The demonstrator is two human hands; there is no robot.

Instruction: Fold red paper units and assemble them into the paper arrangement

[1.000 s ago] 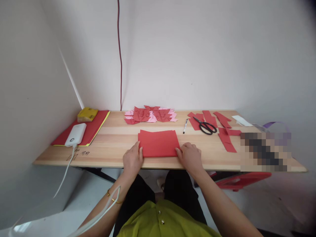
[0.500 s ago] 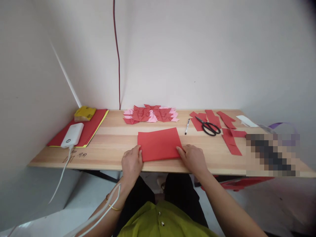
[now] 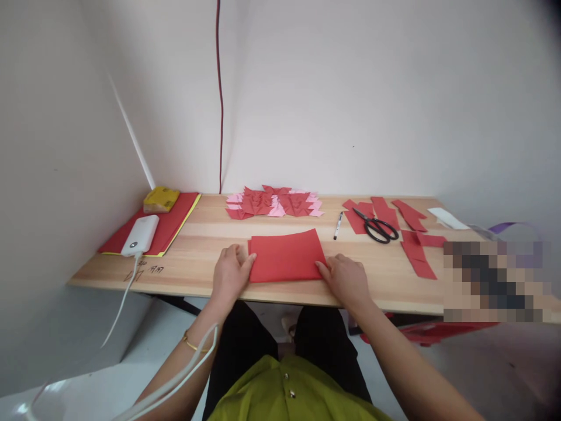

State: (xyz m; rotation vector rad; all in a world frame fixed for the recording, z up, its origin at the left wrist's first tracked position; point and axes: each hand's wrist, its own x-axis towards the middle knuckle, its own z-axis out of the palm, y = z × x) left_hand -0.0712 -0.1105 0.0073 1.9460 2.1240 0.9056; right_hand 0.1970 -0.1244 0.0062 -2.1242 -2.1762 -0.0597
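Folded red paper point(image 3: 287, 256) lies on the wooden table in front of me, its fold along the near edge. My left hand point(image 3: 231, 270) grips its left edge, thumb on top and fingers curled at the side. At the right edge, my right hand point(image 3: 348, 279) pinches the paper with the thumb on top and the fingers partly hidden. The upper layer's far right corner sticks up a little, and a sliver of the lower layer shows at the left.
Folded red and pink paper pieces point(image 3: 275, 203) stand by the wall. Right of the paper lie a marker point(image 3: 338, 225), black scissors point(image 3: 377, 227) and red paper strips point(image 3: 418, 257). At left, a power bank point(image 3: 141, 235) and a yellow packet point(image 3: 162, 200) rest on red sheets point(image 3: 177, 216).
My left hand has shifted up along the left edge of the paper. The lower layer shows a little at the left. My right hand keeps its hold; the view has turned slightly left.
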